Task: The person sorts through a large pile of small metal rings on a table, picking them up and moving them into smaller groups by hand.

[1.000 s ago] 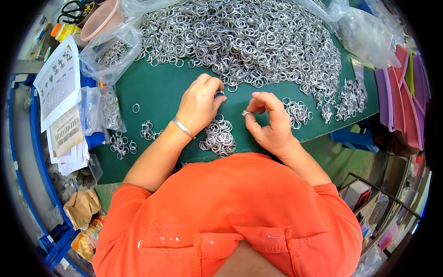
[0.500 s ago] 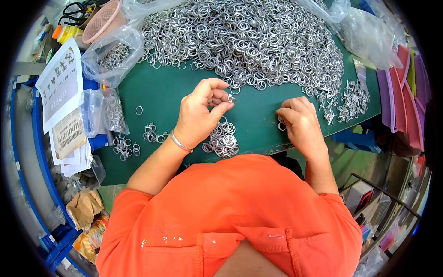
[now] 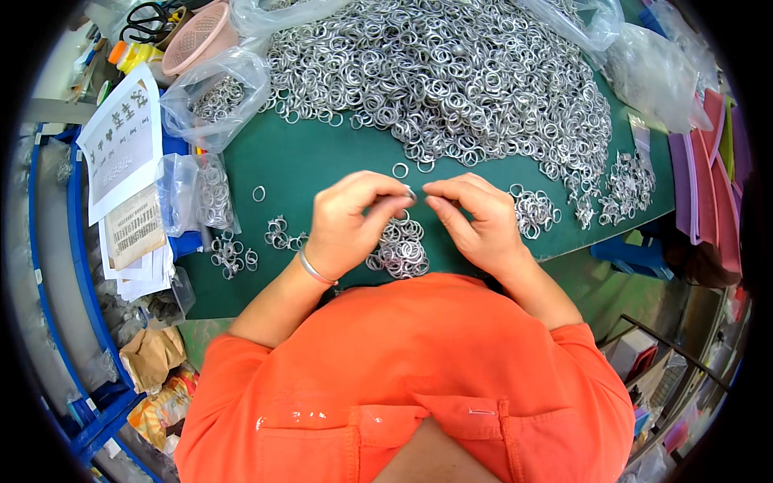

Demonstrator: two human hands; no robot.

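Over the near middle of the green table (image 3: 322, 161), my left hand (image 3: 348, 216) pinches a small silvery metal ring (image 3: 411, 194) between thumb and index finger. Facing it from a short distance is my right hand (image 3: 488, 224), thumb and index tips slightly apart, with nothing visible between them. Below the fingertips lies a small pile of silvery rings (image 3: 403, 251). Another small pile of rings (image 3: 533, 212) sits just right of my right hand. One loose ring (image 3: 400, 170) rests just beyond my left fingertips.
A huge heap of rings (image 3: 451, 72) covers the far side. At left are bagged rings (image 3: 214, 193), ring clusters (image 3: 233, 254), paper sheets (image 3: 125, 145), a pink basket (image 3: 201, 36) and scissors (image 3: 145, 22). Small metal pieces (image 3: 628, 189) and pink-purple panels (image 3: 700, 185) lie right.
My right hand has moved left from the right-hand ring pile to beside my left hand, uncovering that pile. My left hand keeps its ring, slightly nearer me. The view has shifted a little.
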